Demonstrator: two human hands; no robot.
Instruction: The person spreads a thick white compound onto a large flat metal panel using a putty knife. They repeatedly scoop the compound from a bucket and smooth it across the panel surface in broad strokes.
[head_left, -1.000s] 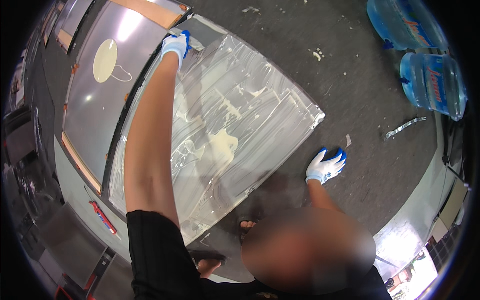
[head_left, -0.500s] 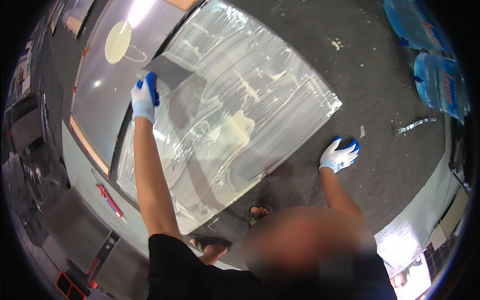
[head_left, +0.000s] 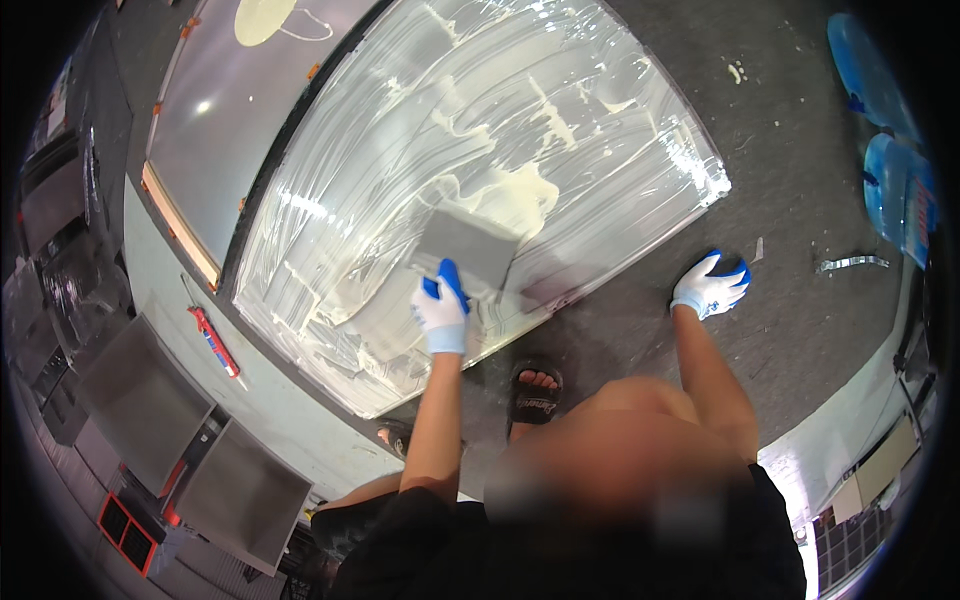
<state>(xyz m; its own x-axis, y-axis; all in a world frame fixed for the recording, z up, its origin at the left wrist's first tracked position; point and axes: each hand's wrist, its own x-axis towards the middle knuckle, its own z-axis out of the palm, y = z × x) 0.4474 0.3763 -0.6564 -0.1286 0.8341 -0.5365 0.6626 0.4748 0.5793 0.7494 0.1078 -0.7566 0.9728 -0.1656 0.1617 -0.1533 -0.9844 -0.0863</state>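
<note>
1. The left hand (head_left: 441,314), in a white glove with blue fingertips, grips the lower edge of a flat grey trowel (head_left: 468,252). The fingers are folded over that edge; the blade extends up and to the right of the hand.
2. The trowel lies flat on a large glossy panel (head_left: 400,150) smeared with streaks of cream-coloured paste (head_left: 520,190). The blade sits near the panel's lower edge, just below the thickest patch of paste.
3. The right hand (head_left: 708,288), gloved alike, presses on the dark floor (head_left: 800,200) to the right of the panel, well apart from the trowel. It holds nothing; the fingers are spread and bent.
4. Two blue translucent water bottles (head_left: 885,185) lie at the right rim; one carries a red and white label.
5. One red tube-shaped tool (head_left: 214,341) lies on the pale strip left of the panel.
6. A second panel (head_left: 215,130), grey with one round cream patch, lies at upper left.
7. One foot in a black sandal (head_left: 533,391) stands below the glossy panel.
</note>
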